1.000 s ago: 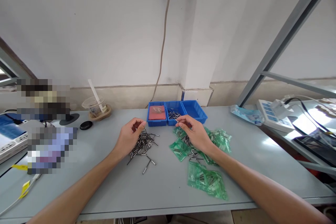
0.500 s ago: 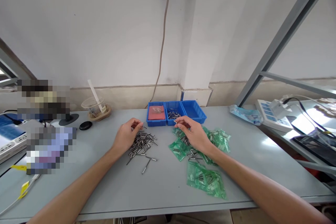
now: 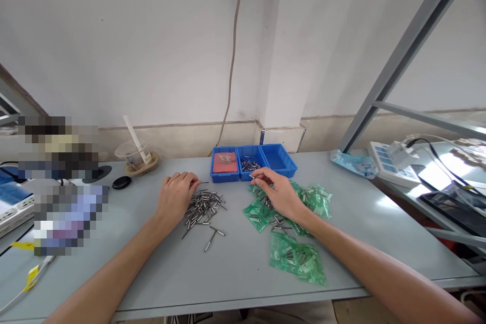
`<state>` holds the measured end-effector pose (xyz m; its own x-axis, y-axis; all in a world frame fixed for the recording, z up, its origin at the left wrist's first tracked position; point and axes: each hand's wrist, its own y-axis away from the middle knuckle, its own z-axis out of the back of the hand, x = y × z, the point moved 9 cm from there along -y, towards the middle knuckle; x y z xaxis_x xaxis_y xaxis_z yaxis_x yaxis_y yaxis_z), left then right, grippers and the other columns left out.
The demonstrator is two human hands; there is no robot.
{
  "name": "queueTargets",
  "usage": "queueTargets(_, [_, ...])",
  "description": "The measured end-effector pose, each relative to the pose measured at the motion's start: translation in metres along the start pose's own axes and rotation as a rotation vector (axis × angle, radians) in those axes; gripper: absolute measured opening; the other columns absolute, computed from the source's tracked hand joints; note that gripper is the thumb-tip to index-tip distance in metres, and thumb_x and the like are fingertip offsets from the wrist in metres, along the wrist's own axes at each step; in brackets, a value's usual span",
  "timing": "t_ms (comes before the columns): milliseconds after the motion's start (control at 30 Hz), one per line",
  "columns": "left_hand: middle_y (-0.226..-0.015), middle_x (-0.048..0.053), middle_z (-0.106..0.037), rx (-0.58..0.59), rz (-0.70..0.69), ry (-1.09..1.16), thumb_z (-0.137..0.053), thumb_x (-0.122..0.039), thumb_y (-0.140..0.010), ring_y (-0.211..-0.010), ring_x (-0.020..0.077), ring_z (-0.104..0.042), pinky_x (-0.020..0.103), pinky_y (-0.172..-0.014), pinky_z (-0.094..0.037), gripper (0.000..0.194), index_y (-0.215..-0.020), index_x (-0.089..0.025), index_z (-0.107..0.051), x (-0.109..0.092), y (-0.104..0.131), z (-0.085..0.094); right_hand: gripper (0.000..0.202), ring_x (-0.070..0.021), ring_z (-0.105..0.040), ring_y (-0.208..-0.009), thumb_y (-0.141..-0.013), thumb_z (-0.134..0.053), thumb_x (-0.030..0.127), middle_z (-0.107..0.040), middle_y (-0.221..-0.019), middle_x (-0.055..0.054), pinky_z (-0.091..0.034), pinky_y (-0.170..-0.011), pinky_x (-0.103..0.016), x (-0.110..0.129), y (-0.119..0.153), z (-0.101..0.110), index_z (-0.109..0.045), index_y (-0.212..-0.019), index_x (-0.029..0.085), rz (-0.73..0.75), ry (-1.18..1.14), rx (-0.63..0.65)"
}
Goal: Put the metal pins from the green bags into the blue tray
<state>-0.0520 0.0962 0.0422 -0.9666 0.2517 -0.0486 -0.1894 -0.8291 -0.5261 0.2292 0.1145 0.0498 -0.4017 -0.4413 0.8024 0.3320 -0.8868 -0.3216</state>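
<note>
My left hand (image 3: 175, 196) is at the back left edge of a pile of small metal pins (image 3: 205, 206), back of the hand up and fingers drawn together. A thin pin (image 3: 204, 183) shows just beyond its fingertips; whether they grip it is unclear. My right hand (image 3: 279, 192) pinches a small metal pin (image 3: 251, 176), only its tip visible, in front of the middle blue bin (image 3: 247, 151). Below that hand lie green plastic bags (image 3: 298, 258) with metal parts inside, and some loose pins (image 3: 279, 223) among them.
The middle bin holds metal pins. Beside it stand a left blue bin (image 3: 225, 178) with a red packet (image 3: 224, 163) and a right blue bin (image 3: 280, 157). A plastic cup (image 3: 132, 151), a black round object (image 3: 121, 182) and a light-blue packet (image 3: 353, 163) lie farther out.
My left hand has turned more palm-down and its fingertips have drawn back a little to the left. My right hand keeps nearly the same place and pinch. The view has shifted slightly.
</note>
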Motion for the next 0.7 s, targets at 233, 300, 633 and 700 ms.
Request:
queueTargets(233, [-0.097, 0.01, -0.072, -0.051, 0.012, -0.08, -0.05, -0.037, -0.108, -0.095, 0.0327, -0.059, 0.043, -0.083, -0.035, 0.027, -0.094, -0.023, -0.068, 0.0, 0.002, 0.008, 0.021, -0.0247, -0.073, -0.101, -0.106, -0.05, 0.033, -0.078, -0.105, -0.005, -0.054, -0.088, -0.04, -0.001, -0.001, -0.001, -0.067, -0.116, 0.027, 0.001, 0.004, 0.006])
queueTargets(300, [-0.097, 0.011, -0.072, -0.047, 0.011, -0.083, -0.05, -0.037, -0.108, -0.096, 0.0328, -0.058, 0.043, -0.083, -0.035, 0.027, -0.094, -0.023, -0.068, -0.001, 0.002, 0.008, 0.021, -0.0249, -0.072, -0.101, -0.106, -0.05, 0.033, -0.078, -0.105, -0.005, -0.054, -0.086, -0.04, -0.001, -0.001, -0.001, -0.067, -0.116, 0.027, -0.002, 0.006, 0.008])
queueTargets(633, [-0.1, 0.007, -0.072, 0.049, -0.026, 0.074, -0.048, -0.033, -0.108, -0.095, 0.0283, -0.06, 0.039, -0.082, -0.038, 0.027, -0.101, -0.025, -0.073, -0.008, 0.001, -0.011, 0.021, -0.0249, -0.073, -0.099, -0.105, -0.05, 0.034, -0.078, -0.105, -0.005, -0.055, -0.084, -0.04, -0.001, 0.0, -0.001, -0.067, -0.116, 0.027, 0.002, 0.005, 0.005])
queueTargets(700, [-0.102, 0.007, -0.073, 0.043, -0.034, 0.105, -0.049, -0.032, -0.108, -0.096, 0.028, -0.061, 0.039, -0.082, -0.038, 0.025, -0.102, -0.025, -0.072, -0.011, 0.001, -0.011, 0.021, -0.0248, -0.072, -0.099, -0.105, -0.05, 0.033, -0.078, -0.104, -0.004, -0.055, -0.085, -0.04, 0.0, 0.0, -0.001, -0.067, -0.116, 0.028, 0.005, 0.003, 0.005])
